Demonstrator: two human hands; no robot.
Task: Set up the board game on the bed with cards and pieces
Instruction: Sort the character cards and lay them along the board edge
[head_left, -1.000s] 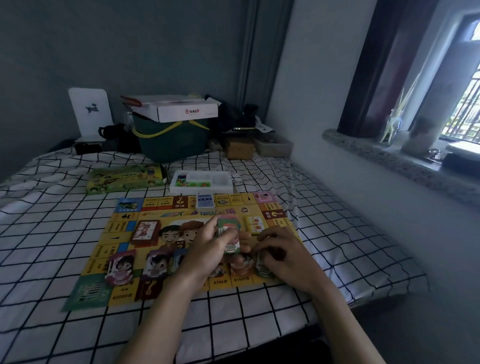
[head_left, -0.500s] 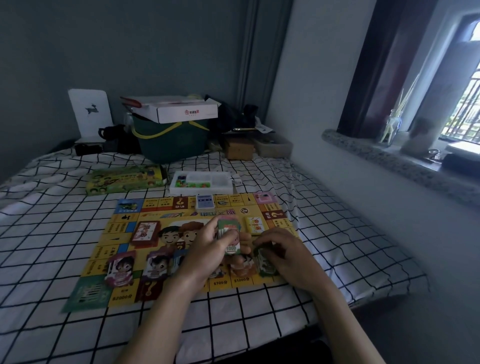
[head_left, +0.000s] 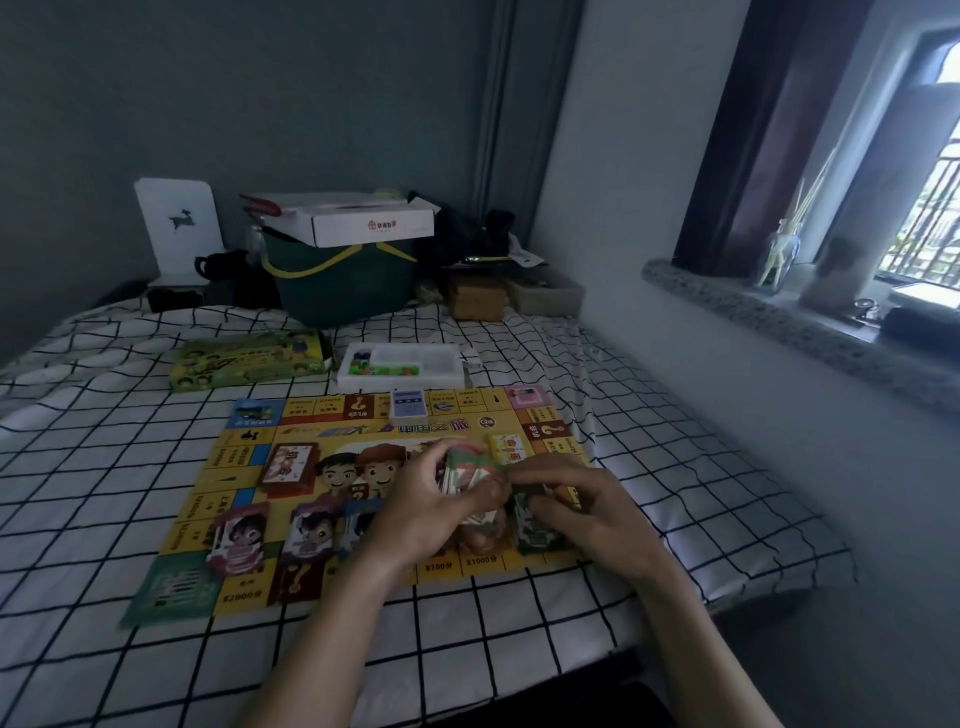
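Observation:
A yellow game board (head_left: 249, 457) lies flat on the checked bed sheet. My left hand (head_left: 421, 504) grips a stack of paper money (head_left: 467, 470) above the board's near right part. My right hand (head_left: 576, 506) is curled beside it, pinching notes at a dark green pile (head_left: 535, 525) on the board. Card piles lie on the board: a red-brown one (head_left: 288, 465), a blue one (head_left: 409, 404), a yellow one (head_left: 505, 448) and a pink one (head_left: 527, 396). Two character cards (head_left: 236, 535) (head_left: 311, 532) sit near the front edge.
Behind the board lie a white tray of small coloured pieces (head_left: 402, 364) and the green game box (head_left: 249, 358). A green bin (head_left: 337, 280) with a white carton on top, small boxes and a white stand line the back wall. The bed edge and window sill (head_left: 779, 322) are on the right.
My left hand has tilted the money stack down toward my right hand, and both hands have drawn closer together over the dark green pile.

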